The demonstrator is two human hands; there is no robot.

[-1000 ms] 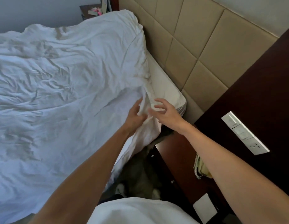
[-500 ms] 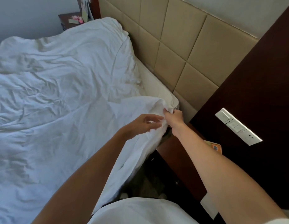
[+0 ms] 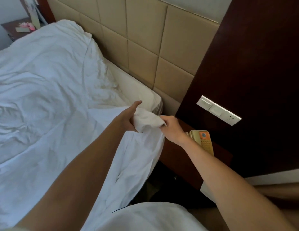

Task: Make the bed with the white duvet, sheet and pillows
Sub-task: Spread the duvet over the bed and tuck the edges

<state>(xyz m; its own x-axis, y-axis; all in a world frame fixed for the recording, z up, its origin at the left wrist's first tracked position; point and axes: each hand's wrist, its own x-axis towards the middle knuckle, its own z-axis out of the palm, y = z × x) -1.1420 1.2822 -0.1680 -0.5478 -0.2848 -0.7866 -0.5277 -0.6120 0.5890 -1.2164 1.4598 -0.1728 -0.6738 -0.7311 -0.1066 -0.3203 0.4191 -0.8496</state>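
Observation:
A crumpled white duvet (image 3: 45,84) covers most of the bed, and its near corner (image 3: 147,120) is bunched up between my hands. My left hand (image 3: 128,117) grips the bunched corner from the left, thumb raised. My right hand (image 3: 170,129) pinches the same corner from the right. A strip of white sheet over the mattress (image 3: 138,94) shows bare along the headboard. No pillows are in view.
A padded beige headboard (image 3: 145,47) runs behind the bed. A dark wooden bedside table (image 3: 218,157) with a beige telephone (image 3: 202,139) stands right of the bed, below a dark panel with white switches (image 3: 218,110). Another nightstand (image 3: 16,29) sits far left.
Both hands closed on the duvet corner and gathered it into a bunch. The view shifted right, bringing the telephone into sight.

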